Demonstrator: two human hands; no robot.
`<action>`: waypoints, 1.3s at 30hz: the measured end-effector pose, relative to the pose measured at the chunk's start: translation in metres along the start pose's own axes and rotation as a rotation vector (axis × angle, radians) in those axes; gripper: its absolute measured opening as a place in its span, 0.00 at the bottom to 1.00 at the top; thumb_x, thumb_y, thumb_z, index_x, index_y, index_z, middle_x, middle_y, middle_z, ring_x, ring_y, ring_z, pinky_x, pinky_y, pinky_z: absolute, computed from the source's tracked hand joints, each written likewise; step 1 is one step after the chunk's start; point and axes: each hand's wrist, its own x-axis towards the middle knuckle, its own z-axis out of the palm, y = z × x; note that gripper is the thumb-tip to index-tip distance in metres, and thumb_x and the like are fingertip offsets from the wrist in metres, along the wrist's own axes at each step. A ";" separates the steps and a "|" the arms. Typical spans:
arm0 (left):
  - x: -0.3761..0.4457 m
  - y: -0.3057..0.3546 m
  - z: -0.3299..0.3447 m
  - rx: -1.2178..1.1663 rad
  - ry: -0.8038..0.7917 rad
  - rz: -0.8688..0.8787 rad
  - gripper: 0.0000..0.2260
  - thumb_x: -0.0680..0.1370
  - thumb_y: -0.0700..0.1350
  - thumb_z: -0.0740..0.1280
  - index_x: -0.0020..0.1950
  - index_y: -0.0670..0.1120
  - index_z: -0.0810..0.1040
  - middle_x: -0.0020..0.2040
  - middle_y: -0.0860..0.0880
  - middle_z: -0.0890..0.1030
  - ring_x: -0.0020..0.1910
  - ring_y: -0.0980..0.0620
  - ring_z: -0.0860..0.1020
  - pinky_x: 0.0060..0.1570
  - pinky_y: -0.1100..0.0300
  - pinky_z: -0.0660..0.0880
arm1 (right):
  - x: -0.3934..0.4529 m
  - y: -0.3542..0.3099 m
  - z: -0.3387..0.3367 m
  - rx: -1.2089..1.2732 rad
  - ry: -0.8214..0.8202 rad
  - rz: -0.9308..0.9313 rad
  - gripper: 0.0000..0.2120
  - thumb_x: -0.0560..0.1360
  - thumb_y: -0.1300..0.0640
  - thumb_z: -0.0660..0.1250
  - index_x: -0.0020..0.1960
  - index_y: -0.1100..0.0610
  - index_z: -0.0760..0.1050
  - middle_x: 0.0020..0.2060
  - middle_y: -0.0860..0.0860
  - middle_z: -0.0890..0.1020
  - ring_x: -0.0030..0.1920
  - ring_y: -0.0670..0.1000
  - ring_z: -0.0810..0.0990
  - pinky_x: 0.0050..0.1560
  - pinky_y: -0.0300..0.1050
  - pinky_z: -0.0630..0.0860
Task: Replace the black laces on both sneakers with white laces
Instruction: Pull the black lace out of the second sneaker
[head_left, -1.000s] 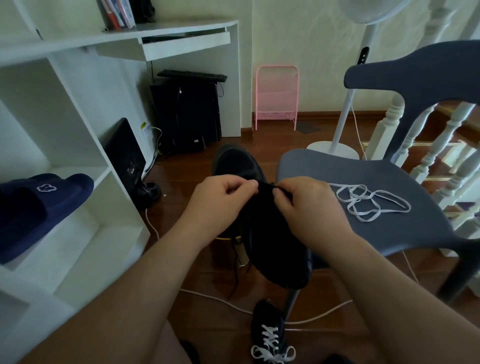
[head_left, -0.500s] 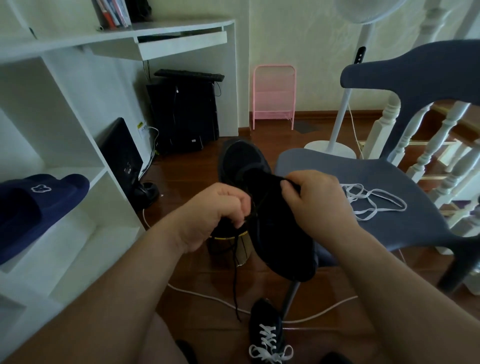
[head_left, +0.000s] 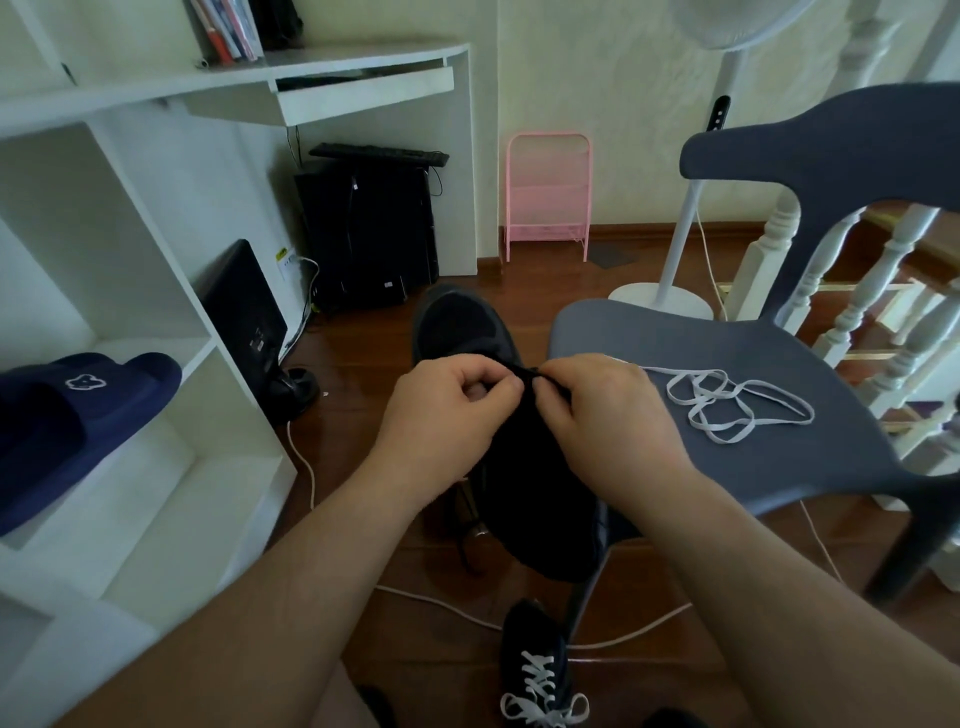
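A black sneaker (head_left: 540, 499) is held up in front of me, toe pointing away, beside the grey chair's front edge. My left hand (head_left: 447, 415) and my right hand (head_left: 602, 415) meet over its lacing area, each pinching the black lace (head_left: 530, 372) between thumb and fingers. A strand of black lace (head_left: 467, 525) hangs below the shoe. A loose white lace (head_left: 737, 400) lies coiled on the chair seat. The second black sneaker (head_left: 537, 670), threaded with white laces, stands on the floor near the bottom.
The grey chair (head_left: 753, 457) stands at right, with a fan stand (head_left: 670, 296) and white stair railing (head_left: 883, 301) behind it. A white shelf unit (head_left: 171, 467) at left holds navy slippers (head_left: 67, 415). White cables (head_left: 447, 603) cross the wooden floor.
My left hand has come back up from beside the shoe and met my right hand over the laces. The sneaker has shifted a little with the hands.
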 end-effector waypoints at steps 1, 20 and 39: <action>0.001 0.001 -0.005 -0.072 -0.072 0.001 0.08 0.75 0.51 0.70 0.38 0.55 0.85 0.31 0.50 0.81 0.33 0.51 0.78 0.36 0.54 0.74 | 0.002 0.005 -0.002 0.005 0.014 0.036 0.13 0.82 0.52 0.63 0.42 0.57 0.78 0.38 0.52 0.80 0.42 0.57 0.78 0.44 0.54 0.76; -0.001 -0.001 0.001 0.129 0.020 0.086 0.09 0.79 0.53 0.71 0.38 0.61 0.82 0.26 0.59 0.77 0.27 0.58 0.75 0.27 0.65 0.69 | 0.000 0.003 0.004 0.047 0.010 -0.008 0.13 0.82 0.52 0.63 0.41 0.55 0.77 0.35 0.49 0.77 0.40 0.54 0.77 0.41 0.52 0.74; 0.010 -0.034 -0.032 0.340 -0.091 -0.154 0.06 0.77 0.53 0.63 0.45 0.62 0.78 0.39 0.57 0.80 0.38 0.56 0.79 0.36 0.55 0.73 | 0.007 0.028 -0.008 0.234 0.084 0.266 0.19 0.81 0.52 0.65 0.32 0.57 0.71 0.24 0.50 0.73 0.28 0.47 0.71 0.28 0.44 0.65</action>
